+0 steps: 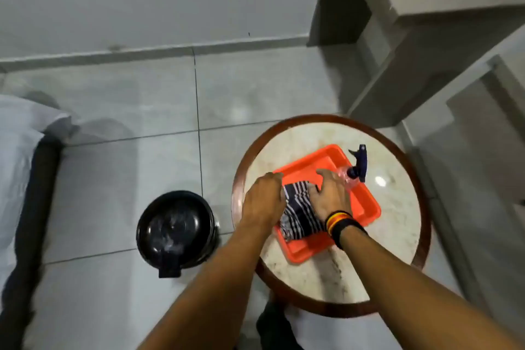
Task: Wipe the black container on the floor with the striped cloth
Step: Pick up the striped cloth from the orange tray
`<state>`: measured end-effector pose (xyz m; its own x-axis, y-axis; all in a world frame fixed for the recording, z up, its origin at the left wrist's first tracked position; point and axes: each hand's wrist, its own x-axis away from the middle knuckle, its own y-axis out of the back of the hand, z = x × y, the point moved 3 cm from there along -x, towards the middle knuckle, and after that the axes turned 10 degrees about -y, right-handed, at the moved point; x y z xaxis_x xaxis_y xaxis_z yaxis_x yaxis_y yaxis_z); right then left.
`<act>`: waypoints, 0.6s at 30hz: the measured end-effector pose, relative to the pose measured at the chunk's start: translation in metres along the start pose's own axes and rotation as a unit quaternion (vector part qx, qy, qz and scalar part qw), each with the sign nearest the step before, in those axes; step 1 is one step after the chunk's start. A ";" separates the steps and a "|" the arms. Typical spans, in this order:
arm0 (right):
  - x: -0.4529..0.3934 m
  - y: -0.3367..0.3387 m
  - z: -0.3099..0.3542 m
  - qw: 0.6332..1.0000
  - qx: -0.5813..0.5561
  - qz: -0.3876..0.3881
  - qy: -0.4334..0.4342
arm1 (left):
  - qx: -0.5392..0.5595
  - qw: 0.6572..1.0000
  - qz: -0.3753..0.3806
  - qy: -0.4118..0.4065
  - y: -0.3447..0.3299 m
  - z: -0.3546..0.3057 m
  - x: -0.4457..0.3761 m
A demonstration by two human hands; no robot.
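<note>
The black container (176, 229), a round bin with a shiny lid and a foot pedal, stands on the tiled floor left of a small round table. The dark-and-white striped cloth (298, 212) lies bunched in an orange tray (366, 204) on that table. My left hand (262, 202) grips the cloth's left side with curled fingers. My right hand (331, 196), with a banded wristband, presses down on the cloth's right side with fingers spread. Part of the cloth is hidden under both hands.
A clear spray bottle with a dark blue trigger (356, 170) lies at the tray's far right corner. The round marble-top table (397, 179) has a dark wooden rim. A bed edge with white sheet (20, 150) is at left; grey furniture (426, 37) stands behind the table.
</note>
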<state>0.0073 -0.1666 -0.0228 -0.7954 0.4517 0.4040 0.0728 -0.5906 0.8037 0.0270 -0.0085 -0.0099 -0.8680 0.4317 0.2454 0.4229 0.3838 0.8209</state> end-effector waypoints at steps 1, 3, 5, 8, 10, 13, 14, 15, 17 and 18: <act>-0.007 -0.022 -0.023 0.999 0.010 0.029 -0.045 | 0.023 0.999 0.027 0.035 -0.032 0.005 -0.006; -0.013 -0.049 -0.049 0.994 0.021 0.055 -0.087 | 0.034 0.997 0.047 0.053 -0.068 0.009 -0.013; -0.014 -0.070 -0.067 0.990 0.039 0.070 -0.112 | 0.004 0.997 0.065 0.041 -0.095 0.011 -0.019; -0.022 -0.096 -0.081 0.989 0.055 0.049 -0.126 | -0.064 0.993 0.084 0.045 -0.127 0.021 -0.033; -0.028 -0.105 -0.085 0.989 0.063 0.022 -0.133 | -0.108 0.989 0.088 0.044 -0.139 0.027 -0.043; -0.036 -0.113 -0.087 0.992 0.023 -0.007 -0.126 | -0.128 0.989 0.064 0.026 -0.144 0.030 -0.052; -0.039 -0.113 -0.087 0.992 -0.006 -0.013 -0.124 | -0.113 0.992 0.055 0.019 -0.142 0.030 -0.054; -0.040 -0.111 -0.086 0.991 -0.039 -0.022 -0.124 | -0.091 0.994 0.052 0.017 -0.138 0.029 -0.054; -0.037 -0.107 -0.079 0.985 -0.112 -0.047 -0.125 | -0.021 0.999 0.031 0.021 -0.126 0.031 -0.050; -0.033 -0.101 -0.073 0.980 -0.144 -0.065 -0.123 | 0.025 0.999 0.010 0.025 -0.116 0.032 -0.046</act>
<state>-0.0176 -0.1704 -0.1496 -0.6151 0.6619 0.4285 -0.2195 -0.6657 0.7132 0.0259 -0.0469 -0.1327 -0.8706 0.3988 0.2881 0.4517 0.4157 0.7894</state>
